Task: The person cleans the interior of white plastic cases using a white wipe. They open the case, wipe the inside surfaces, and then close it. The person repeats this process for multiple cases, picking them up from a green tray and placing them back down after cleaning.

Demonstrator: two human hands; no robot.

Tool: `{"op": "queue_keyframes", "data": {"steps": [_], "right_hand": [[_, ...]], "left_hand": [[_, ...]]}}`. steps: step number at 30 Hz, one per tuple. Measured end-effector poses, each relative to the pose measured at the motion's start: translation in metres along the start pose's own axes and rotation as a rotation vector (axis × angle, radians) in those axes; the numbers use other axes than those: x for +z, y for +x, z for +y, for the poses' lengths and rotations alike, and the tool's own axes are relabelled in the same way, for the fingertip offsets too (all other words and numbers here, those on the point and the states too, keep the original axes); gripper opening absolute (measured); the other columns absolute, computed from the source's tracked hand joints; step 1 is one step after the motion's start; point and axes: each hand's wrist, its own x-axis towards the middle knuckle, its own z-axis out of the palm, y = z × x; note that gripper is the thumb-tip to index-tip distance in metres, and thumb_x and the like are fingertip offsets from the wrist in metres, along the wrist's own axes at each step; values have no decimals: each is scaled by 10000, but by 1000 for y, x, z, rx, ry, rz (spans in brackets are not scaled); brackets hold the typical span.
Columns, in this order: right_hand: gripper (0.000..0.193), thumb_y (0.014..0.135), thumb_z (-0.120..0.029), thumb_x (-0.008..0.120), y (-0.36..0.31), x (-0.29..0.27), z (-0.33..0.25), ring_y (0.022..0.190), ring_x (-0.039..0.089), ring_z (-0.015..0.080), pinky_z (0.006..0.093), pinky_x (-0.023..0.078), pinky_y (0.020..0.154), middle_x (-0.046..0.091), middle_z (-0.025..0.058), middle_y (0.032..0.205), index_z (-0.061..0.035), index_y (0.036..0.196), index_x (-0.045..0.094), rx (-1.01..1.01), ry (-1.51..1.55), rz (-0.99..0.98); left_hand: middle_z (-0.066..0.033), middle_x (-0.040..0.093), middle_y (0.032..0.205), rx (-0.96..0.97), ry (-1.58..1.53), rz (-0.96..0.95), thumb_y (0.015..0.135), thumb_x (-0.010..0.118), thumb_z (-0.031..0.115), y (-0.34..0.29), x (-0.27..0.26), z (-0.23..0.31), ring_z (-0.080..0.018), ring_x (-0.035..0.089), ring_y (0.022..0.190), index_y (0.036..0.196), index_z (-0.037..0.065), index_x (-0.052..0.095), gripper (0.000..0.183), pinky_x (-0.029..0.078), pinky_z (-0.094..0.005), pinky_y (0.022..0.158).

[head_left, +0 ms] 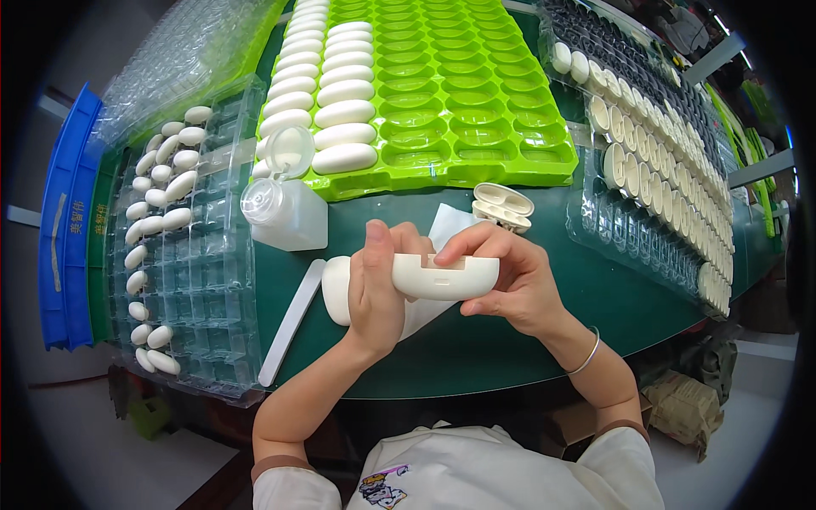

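Note:
Between my hands, above the green table mat, is a cream-white rounded shell (446, 283) with a notch in its upper edge, like part of an earbud case. My left hand (376, 289) is closed on its left end, thumb pointing up. The right end is pinched by my right hand (514, 276), whose index finger rests at the notch. Beside my left hand is another smooth white rounded piece (337, 291), partly hidden by that hand. A white cloth (450, 224) lies beyond and partly beneath my hands. Just past my right hand sits an open cream earbud case (503, 204).
A flat white strip (291, 327) lies left of my hands, near a translucent flip-top bottle (287, 217). Ahead, a bright green tray (425, 176) holds white oval cases. Clear trays with white pieces (229, 280) stand left; trays of cream shells (654, 183) stand right.

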Motion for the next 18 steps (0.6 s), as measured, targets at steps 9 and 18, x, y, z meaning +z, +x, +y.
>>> {"op": "queue_keyframes", "data": {"steps": [9,18], "right_hand": [[271,658,15,711,-3,-1,0,907,514,160,305,392,817,556,79,970,-30,876,557,-45,-17,6],[197,855,-202,513,-8,0,-4,779,459,119,245,369,710,522,62,911,-20,781,500,11,-53,34]], "left_hand": [[-10,401,514,-59,-5,12,928,207,447,0,3,1,-87,345,496,568,81,405,550,273,-217,466],[-9,453,570,149,149,-29,949,185,355,-4,3,-11,-84,351,518,615,45,459,532,280,-217,494]]}}
